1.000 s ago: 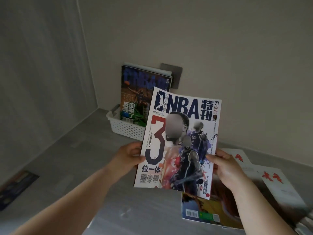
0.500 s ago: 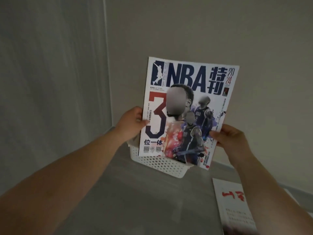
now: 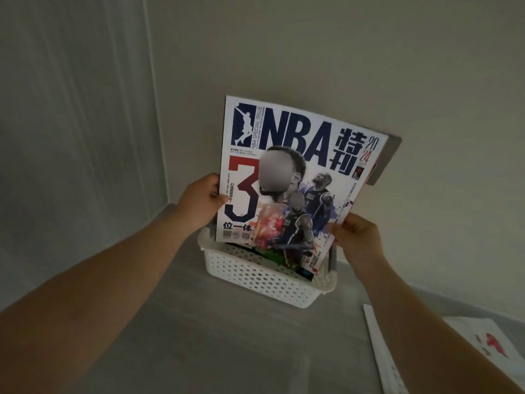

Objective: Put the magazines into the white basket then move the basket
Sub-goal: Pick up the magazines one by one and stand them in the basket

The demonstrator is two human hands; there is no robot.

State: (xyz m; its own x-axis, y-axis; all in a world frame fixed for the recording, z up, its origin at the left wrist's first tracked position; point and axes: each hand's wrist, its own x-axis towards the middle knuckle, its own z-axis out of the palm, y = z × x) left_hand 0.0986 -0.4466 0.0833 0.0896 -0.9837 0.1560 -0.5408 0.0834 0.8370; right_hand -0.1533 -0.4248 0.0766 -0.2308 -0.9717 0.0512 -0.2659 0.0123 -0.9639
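A white NBA magazine (image 3: pixel 295 177) with a big red and blue "3" stands upright, its lower right corner dipping inside the white perforated basket (image 3: pixel 255 275) by the wall. My left hand (image 3: pixel 199 206) grips its left edge and my right hand (image 3: pixel 356 237) grips its lower right edge. Behind it, other magazines in the basket are almost fully hidden; only a green strip (image 3: pixel 270 255) shows at the bottom.
The basket sits on a grey surface (image 3: pixel 227 351) in a corner between two walls. A dark wall plate (image 3: pixel 385 163) pokes out behind the magazine's right edge. White magazines with red marks (image 3: pixel 443 351) lie flat at lower right.
Both hands carried the NBA magazine forward and left from above the flat pile to the basket, then lowered its bottom edge into the basket. The view followed toward the corner.
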